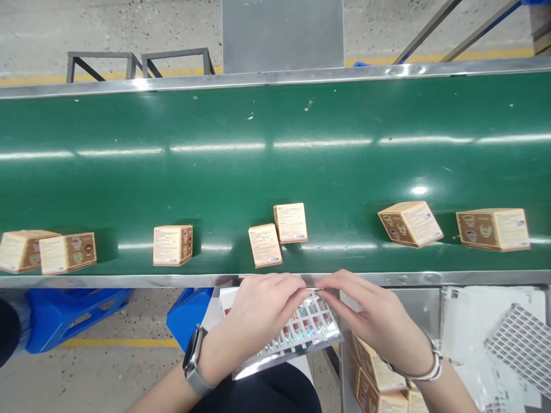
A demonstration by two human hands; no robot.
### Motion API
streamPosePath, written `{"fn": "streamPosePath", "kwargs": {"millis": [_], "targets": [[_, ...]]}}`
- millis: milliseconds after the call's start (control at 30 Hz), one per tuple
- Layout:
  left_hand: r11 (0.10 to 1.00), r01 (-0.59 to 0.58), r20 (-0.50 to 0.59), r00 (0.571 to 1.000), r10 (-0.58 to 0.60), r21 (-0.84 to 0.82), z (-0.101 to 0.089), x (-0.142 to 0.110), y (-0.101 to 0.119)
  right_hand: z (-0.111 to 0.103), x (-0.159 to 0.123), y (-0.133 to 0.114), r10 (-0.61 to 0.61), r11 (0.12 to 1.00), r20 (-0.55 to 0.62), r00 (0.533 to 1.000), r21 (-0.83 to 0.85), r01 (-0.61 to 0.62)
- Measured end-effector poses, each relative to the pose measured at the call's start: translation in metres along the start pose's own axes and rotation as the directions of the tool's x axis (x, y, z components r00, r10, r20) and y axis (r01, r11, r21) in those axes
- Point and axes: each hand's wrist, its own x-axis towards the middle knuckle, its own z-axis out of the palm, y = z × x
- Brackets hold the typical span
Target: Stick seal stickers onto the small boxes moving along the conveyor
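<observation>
A shiny sheet of small silvery, reddish stickers [308, 327] lies tilted over my lap, just below the belt's near edge. My left hand [263, 304], with a watch on the wrist, covers its upper left part; thumb and fingers are pinched at the sheet's top edge. Close beside it, my right hand [365, 307], with a bracelet, pinches the same edge near the top right corner. Whatever lies between the fingertips is too small to make out. Past the hands, two small brown and cream boxes [265, 245] stand on the belt, touching or nearly so.
A green conveyor belt [241, 183] with metal rails runs across. More boxes stand on it to the left [167, 245] and right [411, 223]. Lower right, a container holds several boxes [381, 381], beside white sheets and a grid sheet [523, 338]. Blue stools [73, 315] stand lower left.
</observation>
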Motion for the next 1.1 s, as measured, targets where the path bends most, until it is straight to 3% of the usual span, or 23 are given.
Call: {"fn": "streamPosePath", "kwargs": {"millis": [100, 233, 400, 467, 533, 567, 633, 700, 767, 867, 1100], "targets": [[0.999, 0.043, 0.002, 0.999, -0.043, 0.025, 0.002, 0.005, 0.003, -0.001, -0.005, 0.008, -0.106, 0.984, -0.045, 0.993, -0.146, 0.098], [0.997, 0.048, 0.02, 0.999, -0.049, 0.057, 0.008, 0.011, 0.005, -0.001, -0.008, 0.019, -0.198, 0.926, 0.027, 0.98, -0.324, 0.196], [0.99, 0.127, 0.055, 0.99, -0.131, 0.066, 0.015, 0.026, 0.007, -0.008, -0.01, 0.029, -0.252, 0.922, 0.024, 0.967, -0.297, 0.248], [0.981, 0.186, 0.063, 0.98, -0.19, 0.059, 0.019, 0.036, 0.006, -0.012, -0.011, 0.042, -0.17, 0.974, -0.034, 0.985, -0.157, 0.162], [0.986, 0.16, 0.064, 0.984, -0.164, 0.056, 0.025, 0.048, 0.002, -0.015, -0.008, 0.063, 0.046, 0.998, -0.092, 0.995, 0.054, -0.041], [0.992, 0.103, 0.067, 0.992, -0.108, 0.067, 0.029, 0.055, -0.001, -0.013, -0.004, 0.077, 0.19, 0.97, -0.117, 0.975, 0.175, -0.168], [0.992, -0.046, 0.085, 0.996, 0.036, 0.122, 0.042, 0.067, -0.009, -0.005, 0.006, 0.106, 0.478, 0.825, -0.154, 0.865, 0.416, -0.382], [0.967, -0.15, 0.117, 0.985, 0.128, 0.207, 0.06, 0.078, -0.017, 0.01, 0.017, 0.134, 0.667, 0.644, -0.159, 0.728, 0.615, -0.455], [0.943, -0.177, 0.147, 0.979, 0.14, 0.28, 0.08, 0.086, -0.023, 0.026, 0.024, 0.153, 0.74, 0.543, -0.142, 0.658, 0.704, -0.458], [0.931, -0.18, 0.163, 0.978, 0.134, 0.318, 0.101, 0.092, -0.027, 0.042, 0.026, 0.163, 0.753, 0.52, -0.139, 0.644, 0.725, -0.452], [0.933, -0.182, 0.182, 0.975, 0.13, 0.31, 0.105, 0.094, -0.022, 0.043, 0.016, 0.156, 0.765, 0.547, -0.203, 0.611, 0.707, -0.449]]}}
